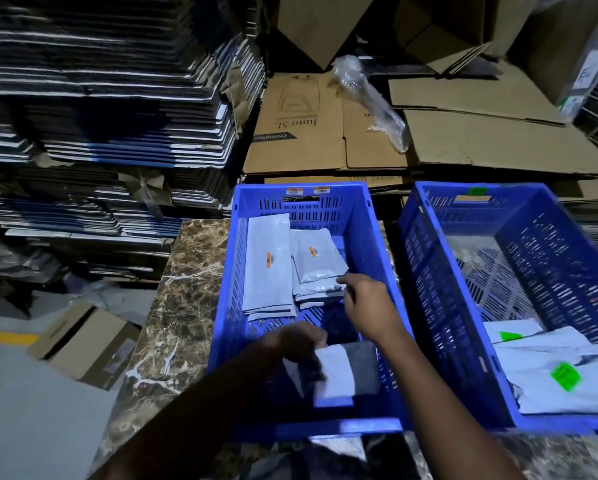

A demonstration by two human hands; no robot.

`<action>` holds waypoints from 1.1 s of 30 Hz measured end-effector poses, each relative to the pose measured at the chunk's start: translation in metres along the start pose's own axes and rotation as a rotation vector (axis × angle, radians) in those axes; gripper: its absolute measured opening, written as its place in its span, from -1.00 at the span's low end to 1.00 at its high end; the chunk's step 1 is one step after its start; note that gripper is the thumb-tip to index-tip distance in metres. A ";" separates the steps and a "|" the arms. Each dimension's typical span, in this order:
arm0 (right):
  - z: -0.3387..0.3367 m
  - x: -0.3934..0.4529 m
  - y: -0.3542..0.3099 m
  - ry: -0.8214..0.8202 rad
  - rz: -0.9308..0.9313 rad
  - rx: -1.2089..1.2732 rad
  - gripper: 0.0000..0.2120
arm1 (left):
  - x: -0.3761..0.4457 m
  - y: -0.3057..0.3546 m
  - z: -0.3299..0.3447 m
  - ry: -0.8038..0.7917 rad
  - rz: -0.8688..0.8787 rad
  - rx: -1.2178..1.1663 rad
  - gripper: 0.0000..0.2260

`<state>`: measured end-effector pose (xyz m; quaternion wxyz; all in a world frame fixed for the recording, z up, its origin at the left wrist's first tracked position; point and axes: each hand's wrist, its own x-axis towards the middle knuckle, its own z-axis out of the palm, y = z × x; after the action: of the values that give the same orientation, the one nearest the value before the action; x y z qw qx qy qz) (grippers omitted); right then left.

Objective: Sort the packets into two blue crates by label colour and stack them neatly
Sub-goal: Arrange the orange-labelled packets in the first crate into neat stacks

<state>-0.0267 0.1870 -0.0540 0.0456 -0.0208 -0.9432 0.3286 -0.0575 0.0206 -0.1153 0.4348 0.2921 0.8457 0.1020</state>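
Left hand [295, 342] grips a label-hidden packet [335, 375] over left crate [373, 216], right hand [365, 299] fingertips pinching the far orange-label stack [316, 268]: risk of missorting, or nudging stack askew.

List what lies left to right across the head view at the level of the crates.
Small cardboard box on the floor → marble counter → crate with orange-labelled packets → crate with green-labelled packets.
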 end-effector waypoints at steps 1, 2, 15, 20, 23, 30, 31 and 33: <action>-0.002 0.000 -0.002 0.043 -0.015 0.025 -0.68 | -0.004 -0.003 -0.006 0.062 0.043 -0.054 -0.56; -0.005 0.001 -0.004 0.086 -0.027 0.050 -0.68 | -0.016 -0.003 -0.015 0.107 0.067 -0.107 -0.55; 0.000 -0.002 -0.043 0.250 -0.131 0.366 -0.61 | -0.069 -0.025 -0.057 0.724 0.171 -1.412 -0.70; 0.020 0.017 -0.027 0.162 -0.066 0.320 -0.61 | -0.050 -0.023 -0.057 0.800 0.125 -1.418 -0.81; 0.017 0.043 -0.012 0.177 0.039 0.227 -0.64 | -0.039 -0.033 -0.063 0.915 -0.005 -1.375 -0.85; 0.029 0.116 -0.001 -0.157 0.156 0.056 -0.61 | -0.009 -0.056 -0.086 0.993 -0.230 -0.733 -0.69; 0.032 0.121 -0.004 -0.235 0.143 -0.029 -0.62 | -0.002 -0.061 -0.089 0.981 -0.235 -0.675 -0.66; 0.038 0.128 -0.007 -0.308 0.123 -0.199 -0.63 | 0.013 -0.072 -0.093 0.960 -0.263 -0.553 -0.61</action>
<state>-0.1583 0.1663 -0.0700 -0.1219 -0.0322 -0.9637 0.2352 -0.1663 -0.0222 -0.0982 0.0712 -0.0192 0.9196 0.3860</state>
